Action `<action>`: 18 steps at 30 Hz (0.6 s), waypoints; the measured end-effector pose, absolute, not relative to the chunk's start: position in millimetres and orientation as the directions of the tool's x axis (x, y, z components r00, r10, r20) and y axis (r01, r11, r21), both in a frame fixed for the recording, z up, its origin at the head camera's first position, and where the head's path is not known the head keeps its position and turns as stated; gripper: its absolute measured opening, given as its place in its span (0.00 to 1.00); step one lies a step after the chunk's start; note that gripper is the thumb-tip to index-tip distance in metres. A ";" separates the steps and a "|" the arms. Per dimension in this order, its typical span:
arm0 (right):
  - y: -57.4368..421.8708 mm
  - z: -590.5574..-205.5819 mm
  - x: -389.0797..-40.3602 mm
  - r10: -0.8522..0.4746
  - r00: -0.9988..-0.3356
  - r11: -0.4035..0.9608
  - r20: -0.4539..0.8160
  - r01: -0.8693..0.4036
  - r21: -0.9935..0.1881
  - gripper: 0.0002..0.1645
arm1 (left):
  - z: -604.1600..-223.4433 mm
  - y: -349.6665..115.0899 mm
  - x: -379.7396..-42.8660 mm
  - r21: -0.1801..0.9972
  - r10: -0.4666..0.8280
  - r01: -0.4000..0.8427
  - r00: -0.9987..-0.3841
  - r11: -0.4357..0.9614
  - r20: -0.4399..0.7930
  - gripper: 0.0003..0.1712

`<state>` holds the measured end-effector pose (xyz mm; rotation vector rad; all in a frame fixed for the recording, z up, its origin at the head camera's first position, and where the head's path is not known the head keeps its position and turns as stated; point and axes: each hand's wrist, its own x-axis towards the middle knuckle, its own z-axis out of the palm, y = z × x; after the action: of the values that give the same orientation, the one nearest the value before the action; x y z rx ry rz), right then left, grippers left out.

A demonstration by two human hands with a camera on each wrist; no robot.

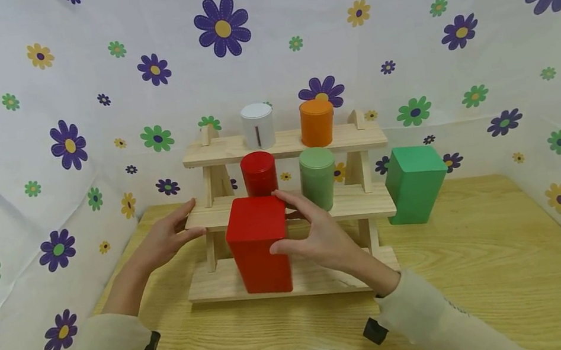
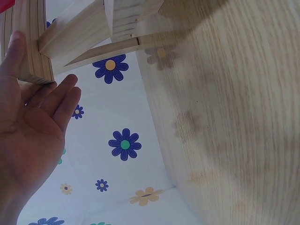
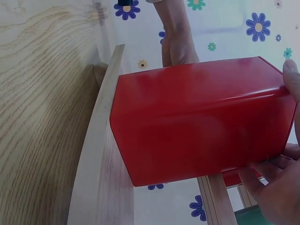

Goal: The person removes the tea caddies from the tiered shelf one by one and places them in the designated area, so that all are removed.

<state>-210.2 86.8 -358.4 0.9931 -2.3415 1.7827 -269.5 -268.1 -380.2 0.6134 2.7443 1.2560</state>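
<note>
A tall red box [image 1: 260, 246] stands at the lowest step of a three-tier wooden shelf [image 1: 327, 279]. My right hand [image 1: 322, 241] grips its upper part, thumb at the front and fingers on the far side; the right wrist view shows the box [image 3: 201, 122] with its base against the bottom plank. At the left end of the middle plank, my left hand [image 1: 165, 239] holds the shelf, its thumb and fingers on either side of the plank end [image 2: 35, 61]. Behind the box, a red can [image 1: 259, 172] sits on the middle tier, partly hidden.
A light green can [image 1: 319, 178] shares the middle tier. Up on the top tier are a white can [image 1: 258, 127] and an orange can [image 1: 317, 123]. A green box [image 1: 414, 186] stands on the wooden table [image 1: 487, 265], right of the shelf. Flowered cloth [image 1: 266, 75] surrounds the table.
</note>
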 end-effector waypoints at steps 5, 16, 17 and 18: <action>85.3 -359.3 -209.9 -0.450 -0.777 0.134 0.441 -0.547 -0.827 0.52 | -378.6 -267.7 -269.1 0.737 0.380 0.328 -0.919 0.592 0.103 0.50; 87.5 -361.2 -206.8 -0.432 -0.778 0.132 0.457 -0.556 -0.821 0.49 | -380.4 -268.6 -269.4 0.747 0.383 0.331 -0.917 0.576 0.111 0.49; 88.8 -360.9 -206.0 -0.430 -0.777 0.132 0.459 -0.557 -0.820 0.49 | -380.8 -268.7 -269.8 0.744 0.381 0.332 -0.918 0.580 0.113 0.49; 90.3 -360.6 -205.1 -0.429 -0.777 0.131 0.461 -0.559 -0.819 0.49 | -380.9 -268.2 -270.5 0.740 0.382 0.336 -0.917 0.583 0.115 0.49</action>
<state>-205.1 90.3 -360.6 0.9981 -2.2741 1.7313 -270.5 -268.2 -380.9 0.6228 2.7443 1.2637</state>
